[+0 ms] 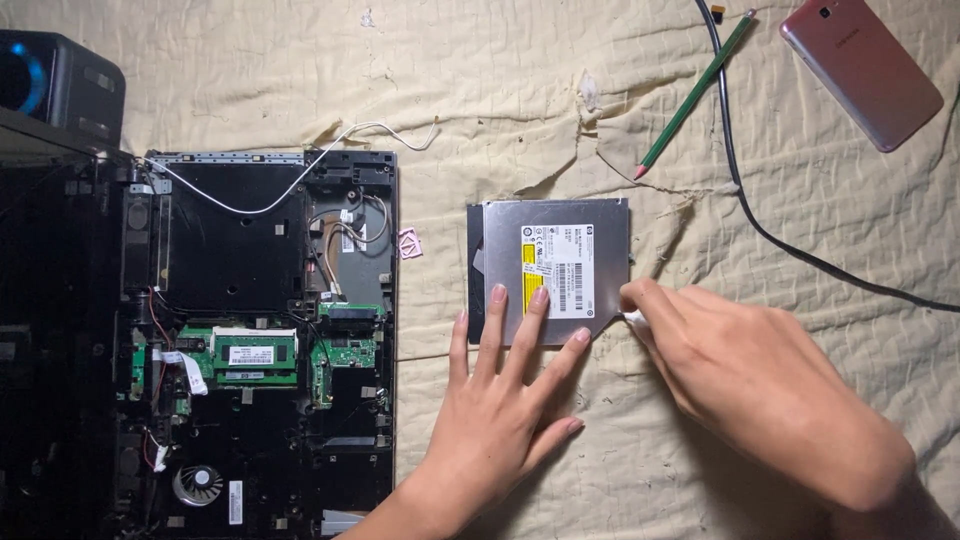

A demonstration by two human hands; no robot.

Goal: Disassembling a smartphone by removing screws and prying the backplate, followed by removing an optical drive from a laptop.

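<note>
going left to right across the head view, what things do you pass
black speaker → opened laptop base → small pink paper scrap → silver optical drive → green pencil → pink phone

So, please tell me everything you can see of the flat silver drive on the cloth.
The optical drive is a thin, square, metal-looking silver slab with a black strip along its left edge and a white-and-yellow label on top. It lies flat on the cream cloth, right of the opened laptop. The left hand presses its fingertips on it; the right hand touches its right edge.
</note>
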